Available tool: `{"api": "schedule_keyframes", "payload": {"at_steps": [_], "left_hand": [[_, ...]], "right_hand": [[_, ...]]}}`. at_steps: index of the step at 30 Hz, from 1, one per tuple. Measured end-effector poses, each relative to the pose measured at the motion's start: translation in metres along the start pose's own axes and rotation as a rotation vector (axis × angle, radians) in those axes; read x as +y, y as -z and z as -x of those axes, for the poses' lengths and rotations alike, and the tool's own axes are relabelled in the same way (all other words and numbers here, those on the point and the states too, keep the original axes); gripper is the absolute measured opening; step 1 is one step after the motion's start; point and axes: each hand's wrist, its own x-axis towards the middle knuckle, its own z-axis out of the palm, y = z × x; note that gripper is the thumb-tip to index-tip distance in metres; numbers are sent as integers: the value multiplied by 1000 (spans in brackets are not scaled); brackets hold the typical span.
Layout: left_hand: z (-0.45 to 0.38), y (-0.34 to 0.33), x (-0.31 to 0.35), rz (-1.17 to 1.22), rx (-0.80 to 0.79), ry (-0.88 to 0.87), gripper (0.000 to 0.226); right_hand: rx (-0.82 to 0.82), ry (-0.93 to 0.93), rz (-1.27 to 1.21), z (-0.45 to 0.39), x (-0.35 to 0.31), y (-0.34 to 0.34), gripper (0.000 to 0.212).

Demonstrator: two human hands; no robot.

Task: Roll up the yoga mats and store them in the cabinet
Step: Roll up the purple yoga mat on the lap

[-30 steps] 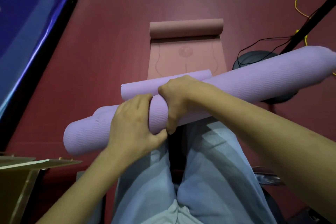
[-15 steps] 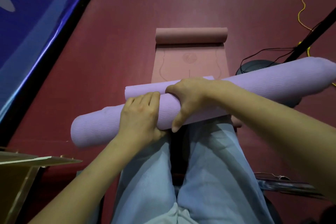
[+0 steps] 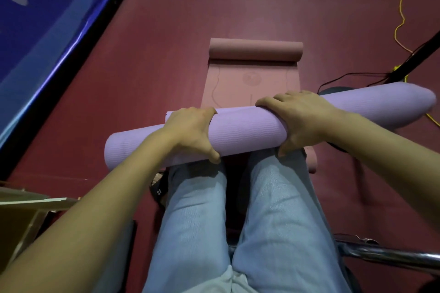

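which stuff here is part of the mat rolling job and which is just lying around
Part of the job:
- purple mat, rolled, gripped by left hand and right hand
- pink mat, partly rolled on the floor

Just lying about:
- yellow cord
- black cables
- blue banner
- metal tube

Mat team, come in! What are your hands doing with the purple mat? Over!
Left hand and right hand both grip the rolled purple mat. Pink mat half unrolled on the floor ahead. Nothing blocking.
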Motion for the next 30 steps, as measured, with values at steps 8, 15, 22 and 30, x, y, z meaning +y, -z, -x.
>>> {"api": "schedule_keyframes", "payload": {"at_steps": [8, 15, 22, 30], "left_hand": [[6, 6, -1, 14, -31, 11, 96], [26, 14, 7, -58, -84, -51, 79], [59, 10, 16, 63, -228, -112, 73], [72, -2, 11, 130, -349, -138, 78]], "right_hand": [[-21, -35, -18, -3, -11, 11, 106], [-12, -26, 26, 29, -27, 10, 98], [-222, -38, -91, 59, -48, 23, 92], [-344, -40, -167, 79, -67, 19, 92]]}}
